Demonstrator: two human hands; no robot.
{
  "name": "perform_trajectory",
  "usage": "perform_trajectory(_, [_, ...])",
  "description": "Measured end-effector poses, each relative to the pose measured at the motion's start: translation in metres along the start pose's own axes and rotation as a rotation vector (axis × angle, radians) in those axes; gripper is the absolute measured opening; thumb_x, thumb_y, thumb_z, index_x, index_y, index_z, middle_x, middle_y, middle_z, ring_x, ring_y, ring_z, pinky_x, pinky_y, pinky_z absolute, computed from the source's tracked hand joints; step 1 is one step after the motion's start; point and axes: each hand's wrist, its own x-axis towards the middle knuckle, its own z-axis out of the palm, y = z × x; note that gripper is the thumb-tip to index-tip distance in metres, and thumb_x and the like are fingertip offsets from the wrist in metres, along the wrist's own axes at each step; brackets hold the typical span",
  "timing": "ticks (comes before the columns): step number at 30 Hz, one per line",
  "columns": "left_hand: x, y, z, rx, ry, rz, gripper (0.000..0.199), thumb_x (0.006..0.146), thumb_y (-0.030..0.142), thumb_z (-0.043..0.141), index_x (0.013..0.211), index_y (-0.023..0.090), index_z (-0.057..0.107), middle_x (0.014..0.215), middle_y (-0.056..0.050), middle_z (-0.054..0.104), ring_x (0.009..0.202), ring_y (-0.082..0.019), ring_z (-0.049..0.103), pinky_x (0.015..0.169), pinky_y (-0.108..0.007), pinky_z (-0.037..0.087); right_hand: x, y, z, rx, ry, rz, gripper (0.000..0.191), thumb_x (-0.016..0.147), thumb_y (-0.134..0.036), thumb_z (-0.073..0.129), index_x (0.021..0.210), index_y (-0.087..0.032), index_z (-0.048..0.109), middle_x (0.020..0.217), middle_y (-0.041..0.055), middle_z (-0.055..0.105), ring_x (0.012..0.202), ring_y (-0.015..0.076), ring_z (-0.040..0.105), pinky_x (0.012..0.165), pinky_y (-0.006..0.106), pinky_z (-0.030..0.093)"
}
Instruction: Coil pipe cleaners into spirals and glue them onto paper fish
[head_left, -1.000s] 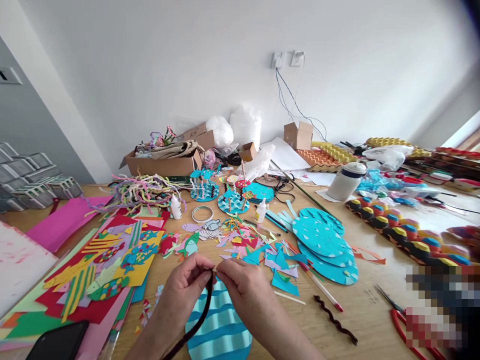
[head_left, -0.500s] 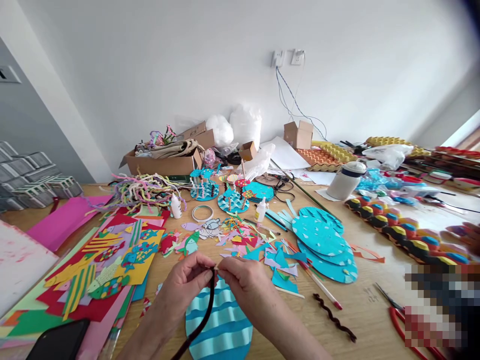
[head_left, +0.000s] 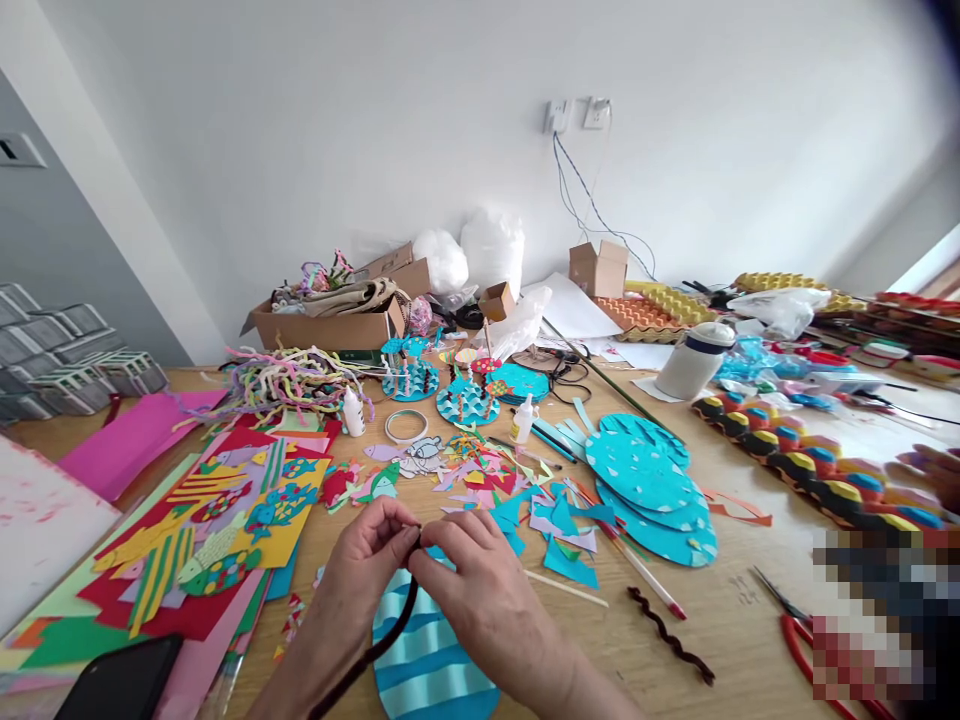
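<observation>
A dark brown fuzzy stem [head_left: 390, 640] runs from the fingertips down over my left wrist. My left hand [head_left: 367, 565] pinches its upper end. Close beside it, my right hand [head_left: 480, 580] is closed at the same end, its fingertips nearly touching the left ones. Beneath both hands lies a blue oval [head_left: 435, 665] with pale wavy strips, partly covered by them. A twisted dark brown stem [head_left: 670, 634] rests on the table to the right, near a white stick [head_left: 566, 588].
Paper fish on coloured sheets [head_left: 225, 500] and a phone [head_left: 120, 680] lie left. Ahead are paper scraps, glue bottles [head_left: 523, 418] and small blue models [head_left: 469, 400]. Blue ovals [head_left: 645, 470], red-handled scissors [head_left: 799, 640] and a painted strip [head_left: 802, 460] lie right. Another person's hand [head_left: 930, 470] shows at far right.
My hands have shifted slightly left, and the right hand has turned over the stem's end. The stem's lower part now lies across my left wrist. The other person's hand has moved slightly.
</observation>
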Motion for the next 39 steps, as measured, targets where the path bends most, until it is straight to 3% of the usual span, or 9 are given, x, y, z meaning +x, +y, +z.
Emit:
perform_trajectory(11, [0.002,-0.026,-0.007,-0.095,-0.069,-0.050,0.027,0.057,0.036,0.075,0.061,0.015,0.058,0.049,0.004,0.054,0.045,-0.009,0.046,0.044,-0.018,0.034,-0.003,0.004,0.003,0.186,0.032,0.089,0.022,0.089,-0.011,0.038,0.080,-0.019,0.057,0.081,0.0038,0.062,0.072,0.0154,0.049,0.064,0.026,0.039])
perform_trajectory(17, [-0.008,-0.022,0.000,0.119,-0.104,0.110,0.011,0.072,0.027,0.062,0.068,0.017,0.061,0.059,0.001,0.058,0.056,-0.013,0.053,0.054,-0.022,0.042,0.001,0.001,0.002,0.301,0.092,0.376,0.018,0.085,-0.014,0.041,0.070,-0.019,0.050,0.068,0.0023,0.057,0.063,0.0145,0.051,0.057,0.024,0.038])
perform_trajectory(22, [-0.013,-0.021,-0.003,0.299,-0.142,0.215,0.009,0.076,0.023,0.056,0.068,0.019,0.059,0.059,0.001,0.057,0.056,-0.014,0.053,0.054,-0.023,0.042,0.003,-0.002,0.005,0.407,0.113,0.609,0.015,0.078,-0.012,0.046,0.066,-0.020,0.045,0.062,-0.0009,0.055,0.058,0.0136,0.050,0.053,0.022,0.035])
perform_trajectory(28, [-0.014,-0.019,-0.002,0.364,-0.142,0.251,0.011,0.074,0.022,0.058,0.064,0.020,0.060,0.057,0.001,0.058,0.054,-0.014,0.053,0.054,-0.022,0.042,0.016,0.003,0.003,0.443,-0.036,0.798,0.018,0.072,-0.008,0.051,0.060,-0.020,0.046,0.057,-0.0017,0.055,0.055,0.0134,0.050,0.050,0.022,0.033])
perform_trajectory(30, [-0.014,-0.017,-0.001,0.273,-0.122,0.202,0.010,0.073,0.023,0.060,0.064,0.019,0.060,0.056,0.002,0.059,0.054,-0.013,0.054,0.053,-0.022,0.042,0.018,0.004,-0.003,0.397,-0.071,0.782,0.017,0.073,-0.010,0.053,0.061,-0.020,0.048,0.057,-0.0013,0.056,0.056,0.0143,0.052,0.049,0.022,0.034])
perform_trajectory(32, [-0.013,-0.015,0.000,0.129,-0.076,0.124,0.010,0.071,0.024,0.063,0.064,0.019,0.059,0.054,0.002,0.060,0.052,-0.012,0.054,0.052,-0.021,0.042,0.016,0.000,-0.011,0.307,0.035,0.684,0.010,0.076,-0.015,0.054,0.068,-0.019,0.052,0.066,0.0019,0.060,0.064,0.0171,0.055,0.055,0.025,0.039])
perform_trajectory(35, [-0.015,-0.006,0.001,-0.097,0.012,-0.020,0.014,0.066,0.025,0.068,0.065,0.018,0.057,0.055,0.002,0.061,0.051,-0.010,0.054,0.050,-0.018,0.042,0.001,-0.008,-0.018,0.237,0.257,0.367,0.007,0.082,-0.015,0.049,0.079,-0.019,0.055,0.077,0.0050,0.062,0.074,0.0182,0.056,0.068,0.030,0.043])
perform_trajectory(37, [-0.017,0.002,0.001,-0.213,0.043,-0.091,0.018,0.063,0.026,0.071,0.068,0.018,0.056,0.056,0.002,0.063,0.052,-0.010,0.055,0.049,-0.017,0.042,-0.012,-0.011,-0.015,0.313,0.281,0.198,0.010,0.084,-0.014,0.048,0.081,-0.020,0.056,0.071,0.0028,0.063,0.066,0.0152,0.056,0.063,0.026,0.045])
perform_trajectory(39, [-0.020,0.010,0.000,-0.287,0.037,-0.130,0.021,0.062,0.027,0.073,0.070,0.017,0.056,0.057,0.002,0.063,0.052,-0.009,0.054,0.049,-0.016,0.042,-0.023,-0.009,-0.007,0.384,0.261,0.231,0.012,0.084,-0.013,0.048,0.084,-0.021,0.058,0.073,0.0028,0.065,0.066,0.0142,0.060,0.060,0.023,0.048])
